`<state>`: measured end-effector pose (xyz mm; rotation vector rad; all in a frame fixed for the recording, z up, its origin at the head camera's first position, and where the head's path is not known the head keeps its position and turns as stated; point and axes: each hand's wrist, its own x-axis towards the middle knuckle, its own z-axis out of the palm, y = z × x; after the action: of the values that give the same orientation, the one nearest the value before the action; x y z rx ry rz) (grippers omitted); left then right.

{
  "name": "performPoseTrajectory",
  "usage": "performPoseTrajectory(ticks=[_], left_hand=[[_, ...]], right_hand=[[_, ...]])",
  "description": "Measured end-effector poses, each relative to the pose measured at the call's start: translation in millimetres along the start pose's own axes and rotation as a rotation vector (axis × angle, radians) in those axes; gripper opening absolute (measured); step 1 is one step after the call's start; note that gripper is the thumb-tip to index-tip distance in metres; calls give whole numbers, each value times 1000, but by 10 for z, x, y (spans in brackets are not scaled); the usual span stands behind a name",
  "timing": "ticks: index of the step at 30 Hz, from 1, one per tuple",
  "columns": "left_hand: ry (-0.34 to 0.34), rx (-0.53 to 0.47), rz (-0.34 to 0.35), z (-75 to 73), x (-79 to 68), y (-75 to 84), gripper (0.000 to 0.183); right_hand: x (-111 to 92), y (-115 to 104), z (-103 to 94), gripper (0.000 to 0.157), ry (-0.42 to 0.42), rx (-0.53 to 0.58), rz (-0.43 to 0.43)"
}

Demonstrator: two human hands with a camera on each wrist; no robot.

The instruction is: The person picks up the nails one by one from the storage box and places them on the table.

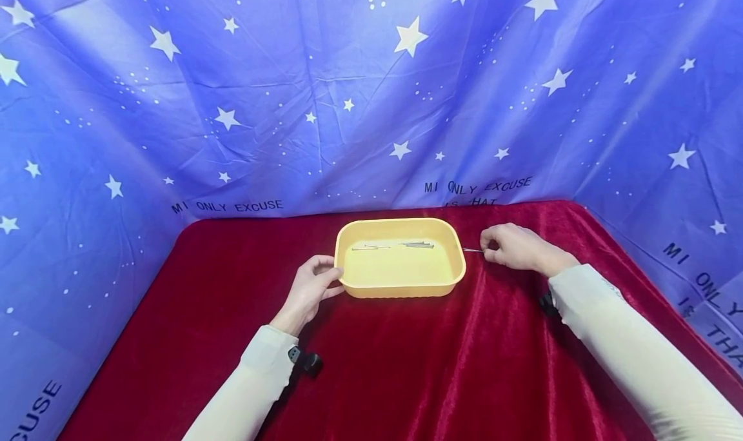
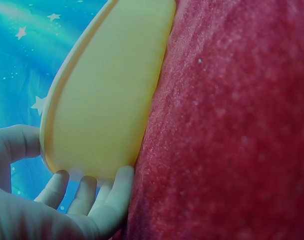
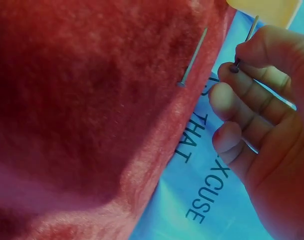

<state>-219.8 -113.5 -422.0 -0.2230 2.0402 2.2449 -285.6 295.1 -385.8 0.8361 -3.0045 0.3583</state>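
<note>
A shallow yellow plastic tray [image 1: 400, 291] rests on the red cloth, with several thin metal nails [image 1: 416, 244] lying on its floor. My left hand [image 1: 310, 289] grips its left end. In the left wrist view the thumb is at the rim and the fingertips [image 2: 124, 175] touch the outer wall. Just right of the tray, my right hand [image 1: 516, 247] pinches a nail [image 3: 252, 27] between thumb and forefinger, its head at the fingertips and its shaft pointing toward the tray. Another nail [image 3: 193, 57] lies on the cloth beside this hand.
Dark red velvet cloth [image 1: 371, 363] covers the table. Behind and along both sides hangs a blue curtain [image 1: 325, 106] printed with white stars and black lettering, meeting the table's back edge close behind the tray.
</note>
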Motion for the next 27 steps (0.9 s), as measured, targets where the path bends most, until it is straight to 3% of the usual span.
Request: performPoseTrajectory(ticks=[27], left_hand=[[-3, 1, 10, -8, 7, -1, 32]], right_hand=[[12, 71, 162, 14, -38, -127, -28]])
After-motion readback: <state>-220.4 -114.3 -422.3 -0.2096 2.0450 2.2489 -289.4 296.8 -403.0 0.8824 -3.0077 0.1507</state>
